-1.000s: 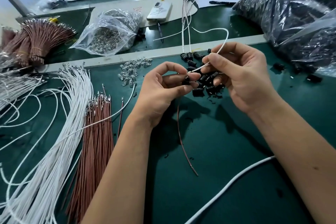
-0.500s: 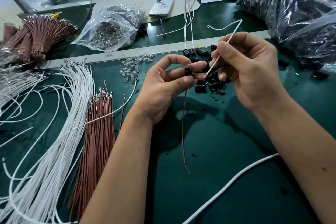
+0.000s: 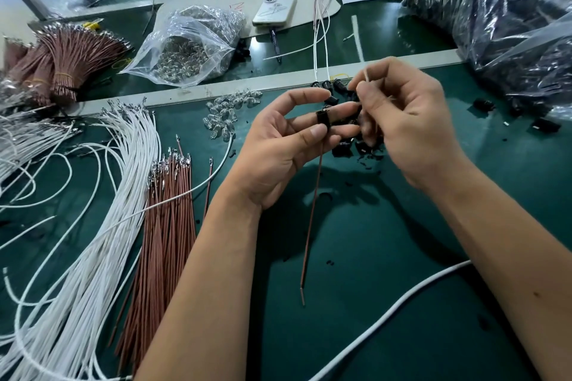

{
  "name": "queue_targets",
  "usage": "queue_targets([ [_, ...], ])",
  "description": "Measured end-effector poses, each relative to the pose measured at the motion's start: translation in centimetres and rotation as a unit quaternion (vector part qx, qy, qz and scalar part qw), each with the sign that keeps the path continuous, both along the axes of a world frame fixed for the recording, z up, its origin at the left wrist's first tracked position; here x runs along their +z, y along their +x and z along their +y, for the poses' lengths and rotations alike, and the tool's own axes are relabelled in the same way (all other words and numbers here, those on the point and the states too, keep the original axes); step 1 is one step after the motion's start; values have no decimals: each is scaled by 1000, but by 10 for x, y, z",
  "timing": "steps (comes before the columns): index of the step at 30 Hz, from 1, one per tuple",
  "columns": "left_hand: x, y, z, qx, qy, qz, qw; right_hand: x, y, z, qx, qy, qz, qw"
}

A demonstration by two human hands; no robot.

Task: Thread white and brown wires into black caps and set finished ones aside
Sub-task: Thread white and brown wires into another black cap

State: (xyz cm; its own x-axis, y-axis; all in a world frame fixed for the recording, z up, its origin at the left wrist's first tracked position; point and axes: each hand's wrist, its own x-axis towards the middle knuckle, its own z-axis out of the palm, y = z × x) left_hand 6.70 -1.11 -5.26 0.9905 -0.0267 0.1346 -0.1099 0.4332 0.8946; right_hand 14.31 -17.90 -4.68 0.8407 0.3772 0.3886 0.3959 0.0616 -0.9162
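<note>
My left hand [image 3: 288, 145] pinches a black cap [image 3: 322, 118] between thumb and fingers; a brown wire [image 3: 311, 219] hangs down from the cap toward the green mat. My right hand [image 3: 405, 120] is close beside it and pinches a white wire [image 3: 358, 40], blurred, that runs up and away from its fingertips. Loose black caps [image 3: 343, 148] lie on the mat behind and under both hands. Finished caps with white and pinkish wires [image 3: 322, 25] lie at the back centre.
A sheaf of white wires [image 3: 102, 210] and a bundle of brown wires [image 3: 167, 213] lie at left. Clear bulbs [image 3: 223, 120], a clear bag of parts [image 3: 188, 49], a phone [image 3: 274, 9], dark plastic bags [image 3: 507, 15] and a thick white cable [image 3: 387, 322] surround the work spot.
My right hand has drawn in toward the left hand's cap, and the white wire now points up and back, blurred. The brown wire still hangs from the cap.
</note>
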Motion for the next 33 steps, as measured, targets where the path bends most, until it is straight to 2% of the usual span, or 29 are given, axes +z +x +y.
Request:
queue_targets([
  [4, -1, 1, 0, 33, 28, 16, 999, -5, -3, 3, 4, -70, -32, 997],
  [15, -1, 1, -4, 17, 38, 27, 999, -2, -3, 1, 2, -123, -74, 990],
  [20, -1, 0, -5, 14, 44, 25, 999, -2, -5, 2, -24, -114, -54, 992],
  [23, -1, 1, -5, 54, 55, 32, 997, 2, -1, 1, -41, -19, 29, 999],
  [25, -1, 2, -3, 88, 53, 52, 993, 6, 4, -4, -10, 83, 161, 983],
  [26, -1, 2, -2, 101, 47, 67, 991, 10, 6, -7, 27, 136, 242, 960],
  [28, -2, 1, 0, 116, 33, 91, 989, 14, 8, -11, 109, 249, 373, 887],
  [29, -2, 1, 0, 118, 28, 97, 988, 15, 8, -13, 133, 299, 405, 854],
  [30, -3, 1, 1, 119, 28, 101, 987, 15, 9, -14, 145, 330, 413, 836],
  [31, -2, 2, 1, 120, 30, 106, 987, 15, 10, -15, 145, 333, 404, 840],
  [33, -2, 2, 2, 121, 29, 117, 985, 14, 10, -15, 127, 266, 359, 885],
])
